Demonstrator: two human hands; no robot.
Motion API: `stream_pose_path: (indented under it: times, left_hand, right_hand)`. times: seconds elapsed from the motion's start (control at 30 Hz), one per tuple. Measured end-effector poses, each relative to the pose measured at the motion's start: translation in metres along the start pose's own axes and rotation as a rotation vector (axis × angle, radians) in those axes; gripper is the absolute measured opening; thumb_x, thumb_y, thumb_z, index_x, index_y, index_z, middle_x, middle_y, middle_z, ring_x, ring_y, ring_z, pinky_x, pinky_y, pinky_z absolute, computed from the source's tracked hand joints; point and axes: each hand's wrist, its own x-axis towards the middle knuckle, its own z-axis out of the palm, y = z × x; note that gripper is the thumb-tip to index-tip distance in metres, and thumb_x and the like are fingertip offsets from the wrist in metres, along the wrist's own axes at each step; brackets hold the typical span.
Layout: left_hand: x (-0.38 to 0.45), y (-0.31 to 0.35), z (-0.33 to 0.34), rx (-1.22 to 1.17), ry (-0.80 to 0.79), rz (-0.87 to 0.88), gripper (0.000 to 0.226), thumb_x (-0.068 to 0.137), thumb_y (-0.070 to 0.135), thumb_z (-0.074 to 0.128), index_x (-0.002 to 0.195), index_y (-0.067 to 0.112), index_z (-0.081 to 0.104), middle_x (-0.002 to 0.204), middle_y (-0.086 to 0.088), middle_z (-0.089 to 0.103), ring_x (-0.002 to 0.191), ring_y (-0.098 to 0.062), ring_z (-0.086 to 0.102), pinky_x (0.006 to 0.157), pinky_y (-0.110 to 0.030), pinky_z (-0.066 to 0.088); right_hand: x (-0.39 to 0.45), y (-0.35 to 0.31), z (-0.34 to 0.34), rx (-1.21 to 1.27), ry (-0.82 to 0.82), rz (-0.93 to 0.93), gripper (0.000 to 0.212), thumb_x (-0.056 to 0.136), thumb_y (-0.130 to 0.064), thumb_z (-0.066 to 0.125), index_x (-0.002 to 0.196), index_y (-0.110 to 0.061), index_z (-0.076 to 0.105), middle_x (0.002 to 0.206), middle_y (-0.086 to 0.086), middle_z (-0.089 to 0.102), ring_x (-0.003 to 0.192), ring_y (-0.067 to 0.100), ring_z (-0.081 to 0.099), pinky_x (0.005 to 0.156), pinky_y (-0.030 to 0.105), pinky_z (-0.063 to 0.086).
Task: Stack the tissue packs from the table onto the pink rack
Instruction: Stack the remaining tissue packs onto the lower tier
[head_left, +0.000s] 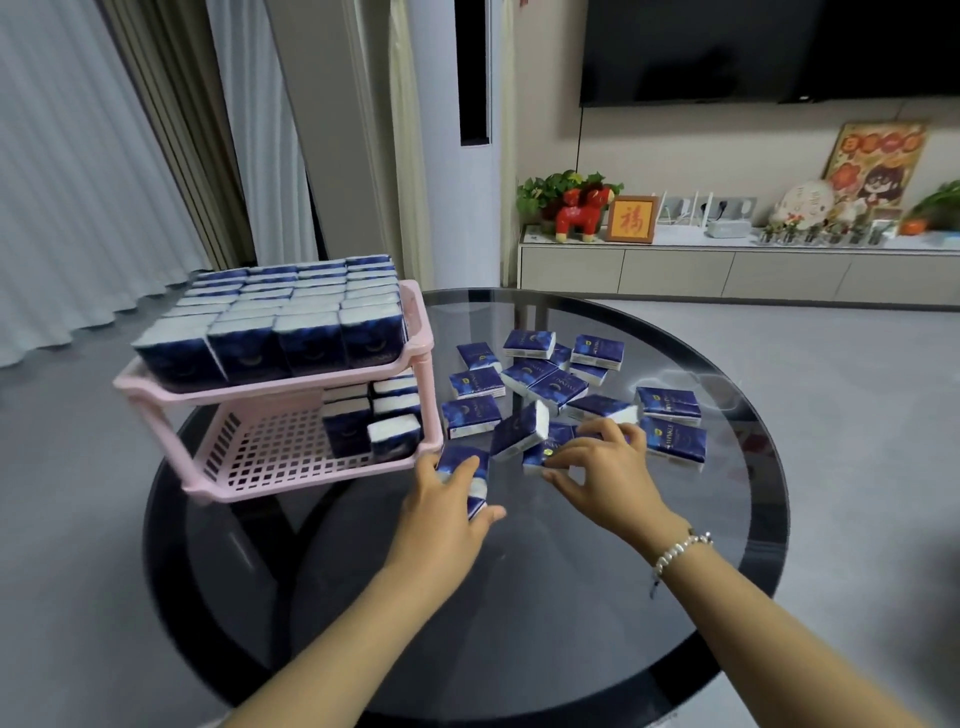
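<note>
Loose tissue packs (550, 387) lie scattered on the round glass table (727, 571), right of the pink rack (291, 467). Left hand (447, 499), arm extended, grips one pack (467, 475) beside the rack's lower tier. Right hand (602, 467), fingers curled, pinches another pack (545, 452)

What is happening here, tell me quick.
A person is moving tissue packs from a round glass table onto a pink rack. The top shelf is full; the lower holds a few at its right end. The left hand grips a pack near the rack, the right hand pinches another from the loose pile.
</note>
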Motion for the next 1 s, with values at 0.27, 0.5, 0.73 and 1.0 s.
stream_pose_path:
  times: [0.27,0.5,0.73,1.0]
  left_hand:
    - [-0.024,-0.03,-0.008,-0.179,0.042,-0.059,0.058,0.086,0.043,0.063,0.139,0.033,0.042,0.134,0.002,0.028,0.115,-0.019,0.049,0.093,-0.024,0.038]
    - [-0.024,-0.038,-0.018,-0.081,-0.043,0.022,0.062,0.085,0.046,0.063,0.141,0.038,0.037,0.144,0.006,0.019,0.125,-0.022,0.041,0.102,-0.029,0.036]
    - [-0.024,-0.049,-0.024,-0.228,-0.074,-0.014,0.039,0.083,0.051,0.063,0.118,0.034,0.055,0.123,0.011,0.037,0.106,-0.013,0.052,0.091,-0.027,0.044]
    - [-0.016,-0.047,-0.032,-0.55,0.139,-0.104,0.015,0.084,0.011,0.068,0.08,0.019,0.056,0.093,0.005,0.054,0.075,-0.007,0.052,0.058,-0.008,0.038]
  right_hand:
    - [0.006,-0.023,0.004,0.172,0.22,0.21,0.027,0.08,-0.044,0.068,0.095,-0.022,0.063,0.096,-0.007,0.061,0.102,0.019,0.051,0.085,0.029,0.026]
    - [0.047,-0.027,0.018,0.145,-0.221,0.18,0.064,0.084,-0.05,0.06,0.14,-0.028,0.037,0.144,0.0,0.042,0.132,0.024,0.032,0.106,0.043,0.023]
    - [0.009,-0.053,0.018,0.353,0.097,0.215,0.049,0.076,-0.045,0.072,0.116,-0.022,0.057,0.113,-0.004,0.056,0.111,0.017,0.045,0.096,0.033,0.034]
    - [-0.045,-0.081,0.026,0.519,0.081,0.411,0.039,0.073,-0.04,0.075,0.085,-0.016,0.046,0.083,-0.002,0.055,0.082,0.02,0.054,0.069,0.03,0.043]
